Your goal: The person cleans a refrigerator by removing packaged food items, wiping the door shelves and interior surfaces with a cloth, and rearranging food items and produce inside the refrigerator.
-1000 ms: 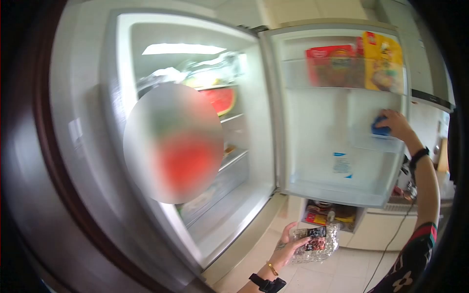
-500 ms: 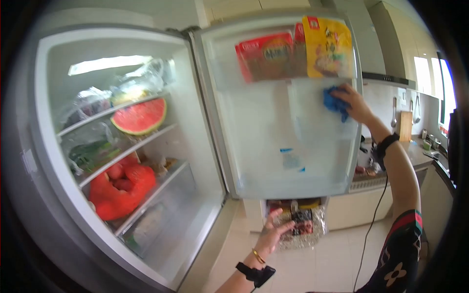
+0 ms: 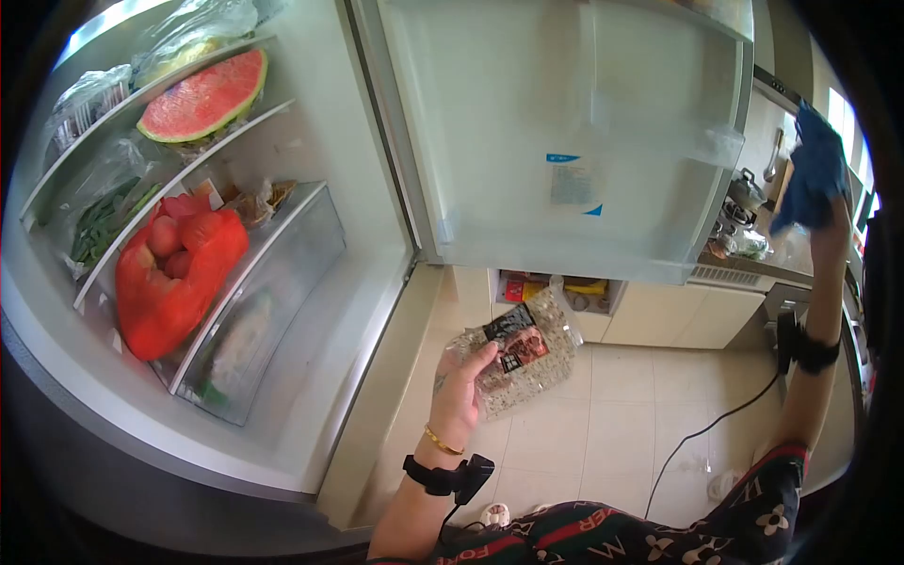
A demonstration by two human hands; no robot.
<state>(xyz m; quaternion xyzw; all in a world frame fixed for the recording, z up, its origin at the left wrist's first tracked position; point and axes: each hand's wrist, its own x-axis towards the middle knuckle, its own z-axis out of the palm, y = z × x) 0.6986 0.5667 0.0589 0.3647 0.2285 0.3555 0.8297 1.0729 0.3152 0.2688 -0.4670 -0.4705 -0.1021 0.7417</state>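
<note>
My left hand (image 3: 459,394) is closed on a clear plastic bag of speckled grain-like food (image 3: 551,367) with a black and red label, its thumb pressed on the front. The bag hangs over the floor, below the refrigerator door (image 3: 490,122). My right hand (image 3: 829,221) is raised at the far right, past the door's edge, gripping a blue cloth (image 3: 815,169). The cloth covers most of the fingers. On the inside of the door is a sticker (image 3: 572,185) with blue corners.
Left, the open refrigerator holds a cut watermelon (image 3: 207,99), a red bag of round produce (image 3: 184,282), leafy greens (image 3: 104,221) and a clear drawer (image 3: 273,320). Behind the door are a counter with a pot (image 3: 747,190) and an open drawer (image 3: 603,299). A black cable (image 3: 702,435) hangs beside my right arm.
My right hand has moved the blue cloth off the door, out to the right. My left hand has raised the bag toward me and tilted it. The view has tipped downward.
</note>
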